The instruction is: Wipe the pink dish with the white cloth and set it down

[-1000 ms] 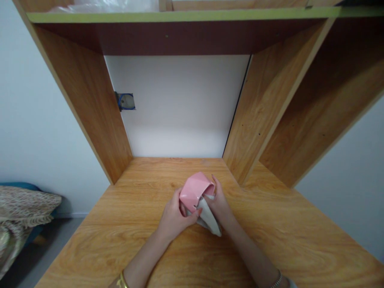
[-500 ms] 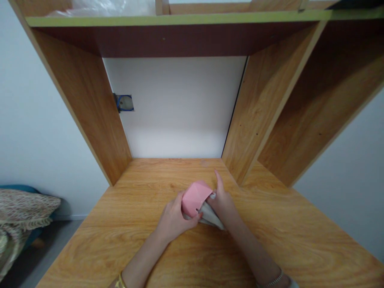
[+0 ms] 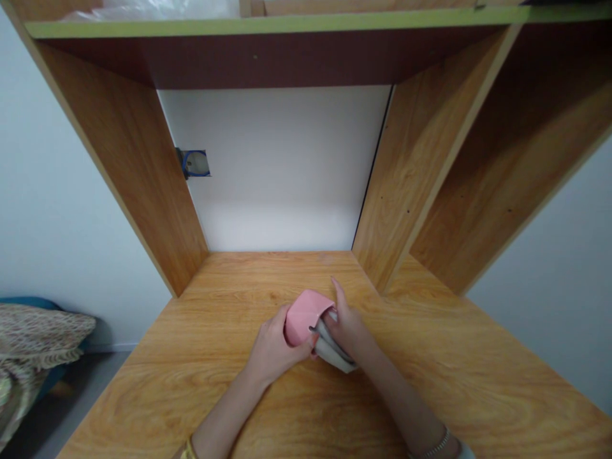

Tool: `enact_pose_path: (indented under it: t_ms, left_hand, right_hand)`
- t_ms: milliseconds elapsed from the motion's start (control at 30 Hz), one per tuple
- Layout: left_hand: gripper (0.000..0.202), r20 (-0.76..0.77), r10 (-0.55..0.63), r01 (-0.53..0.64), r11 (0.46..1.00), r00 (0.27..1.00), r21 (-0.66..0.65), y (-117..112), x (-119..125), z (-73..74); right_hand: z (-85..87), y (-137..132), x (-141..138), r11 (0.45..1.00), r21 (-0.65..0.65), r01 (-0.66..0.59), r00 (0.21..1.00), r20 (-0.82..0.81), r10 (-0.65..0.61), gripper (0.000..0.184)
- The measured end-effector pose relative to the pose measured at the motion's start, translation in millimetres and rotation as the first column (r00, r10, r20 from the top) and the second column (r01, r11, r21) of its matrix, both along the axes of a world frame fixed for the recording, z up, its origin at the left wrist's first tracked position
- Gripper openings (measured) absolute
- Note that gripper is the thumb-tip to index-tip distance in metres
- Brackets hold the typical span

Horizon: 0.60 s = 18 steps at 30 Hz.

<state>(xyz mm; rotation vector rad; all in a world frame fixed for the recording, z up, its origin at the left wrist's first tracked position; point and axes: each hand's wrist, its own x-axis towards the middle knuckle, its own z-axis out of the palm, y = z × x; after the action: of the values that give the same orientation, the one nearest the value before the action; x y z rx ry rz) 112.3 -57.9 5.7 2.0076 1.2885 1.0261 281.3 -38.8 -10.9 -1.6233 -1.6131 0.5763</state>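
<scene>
A small pink pouch (image 3: 304, 317) with flat, angular faces is held just above the wooden desk. Its mouth faces right, and a grey-white flap or lining (image 3: 333, 347) shows there; which of the two I cannot tell. My left hand (image 3: 276, 344) is closed around the pouch's left side, thumb along the lower edge by a small dark fastener. My right hand (image 3: 350, 330) has its fingers tucked into the mouth, one digit sticking up outside. The fingers inside are hidden, so whether they grip anything does not show.
Around the hands spreads the wooden desktop (image 3: 229, 319). Upright panels (image 3: 406, 172) and a yellow-edged shelf (image 3: 268, 25) frame a white back panel with an open socket box (image 3: 196, 164). A woven, fringed cloth (image 3: 43, 328) lies over something blue at far left.
The pouch and both hands have shifted slightly left. More of the grey-white part shows and the mouth looks wider, with the right fingers still inside.
</scene>
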Motion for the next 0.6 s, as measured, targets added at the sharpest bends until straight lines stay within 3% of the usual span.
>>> enact_pose_path:
  t_ms: [133,300,467,600]
  left_hand:
    - [0.051,0.065,0.017,-0.016,1.0,0.998,-0.019,5,-3,-2.9]
    - [0.07,0.132,0.032,-0.023,0.997,0.991,-0.069,9,-5,-7.1]
    - [0.071,0.13,-0.077,0.087,0.993,0.989,-0.08,4,1,-9.7]
    - [0.068,0.068,-0.048,0.051,0.998,0.997,-0.047,3,0,-8.1]
  right_hand:
    - [-2.4,1,-2,0.997,0.08,0.005,0.997,-0.08,0.001,0.065]
    - [-7.1,5,-4,0.988,0.142,0.066,0.967,-0.253,-0.028,0.065]
    - [-7.4,10,-5,0.982,0.173,0.079,0.874,-0.486,0.015,0.064]
    - [-7.8,13,-8,0.994,0.112,0.002,0.794,-0.605,0.066,0.07]
